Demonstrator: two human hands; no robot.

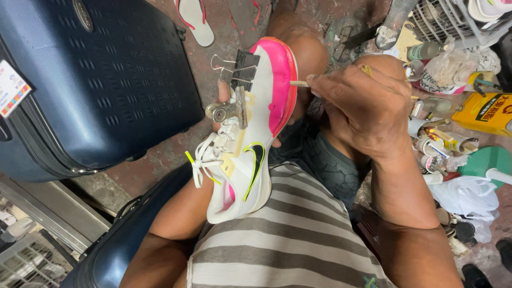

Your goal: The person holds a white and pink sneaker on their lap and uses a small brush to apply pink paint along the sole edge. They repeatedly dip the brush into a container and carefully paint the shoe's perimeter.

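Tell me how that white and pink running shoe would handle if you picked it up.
The shoe is probably light for its size: its pink sole looks like thick foam. The thin upper likely flexes where the binder clips pinch it. Loose laces would dangle.

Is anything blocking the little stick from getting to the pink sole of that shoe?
Nothing visible does. The right hand holds the thin stick with its tip already at the pink sole edge of the shoe. The binder clips sit on the other side.
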